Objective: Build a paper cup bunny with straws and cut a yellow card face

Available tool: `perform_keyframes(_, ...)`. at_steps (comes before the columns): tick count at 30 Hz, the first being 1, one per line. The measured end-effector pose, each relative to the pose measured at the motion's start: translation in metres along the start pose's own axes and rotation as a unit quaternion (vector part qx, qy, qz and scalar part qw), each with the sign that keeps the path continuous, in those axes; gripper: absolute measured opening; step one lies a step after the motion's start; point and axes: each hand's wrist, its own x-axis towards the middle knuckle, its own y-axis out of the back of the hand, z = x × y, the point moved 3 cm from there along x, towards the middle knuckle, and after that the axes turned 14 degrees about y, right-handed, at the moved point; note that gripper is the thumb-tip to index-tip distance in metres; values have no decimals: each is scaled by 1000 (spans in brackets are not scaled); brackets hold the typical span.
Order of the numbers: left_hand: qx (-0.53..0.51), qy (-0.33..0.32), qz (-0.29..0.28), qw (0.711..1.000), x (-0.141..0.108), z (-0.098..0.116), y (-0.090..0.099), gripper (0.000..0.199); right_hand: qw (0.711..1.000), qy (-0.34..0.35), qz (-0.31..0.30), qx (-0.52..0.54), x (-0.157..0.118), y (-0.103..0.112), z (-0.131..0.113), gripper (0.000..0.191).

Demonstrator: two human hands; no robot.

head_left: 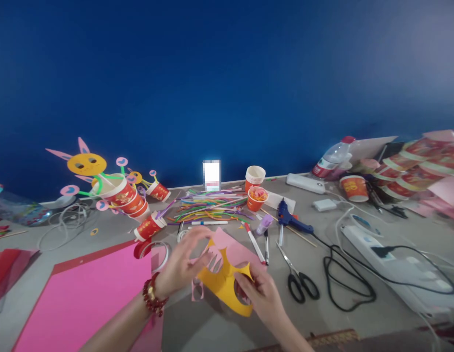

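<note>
My right hand (pixel 262 292) pinches the right side of a yellow paper sheet (pixel 221 288) between thumb and fingers. Large rounded holes are cut out of this sheet, and its edge is jagged. My left hand (pixel 185 259), with a red bead bracelet at the wrist, hovers at the sheet's upper left, fingers curved and apart from the thumb. Nothing shows in its grasp; whether a fingertip touches the paper is hard to see. Beneath lie a pink paper piece (pixel 230 244) and a small pink scrap with holes (pixel 198 290).
Black-handled scissors (pixel 298 278), a blue glue gun (pixel 292 220), and a red marker (pixel 254 243) lie to the right, near a power strip (pixel 380 264). Pipe cleaners (pixel 212 205) are heaped behind. Pink sheets (pixel 91 298) and a rabbit-faced cup figure (pixel 113 188) stand left.
</note>
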Motion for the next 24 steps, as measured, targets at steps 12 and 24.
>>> perform_keyframes(12,-299,306,-139,893,-57,-34,-73,47,993,58,97,28,6,-21,16,41)
perform_keyframes(24,-365,338,-67,865,-54,-50,-69,45,857,29,42,-513,-67,158,15,34)
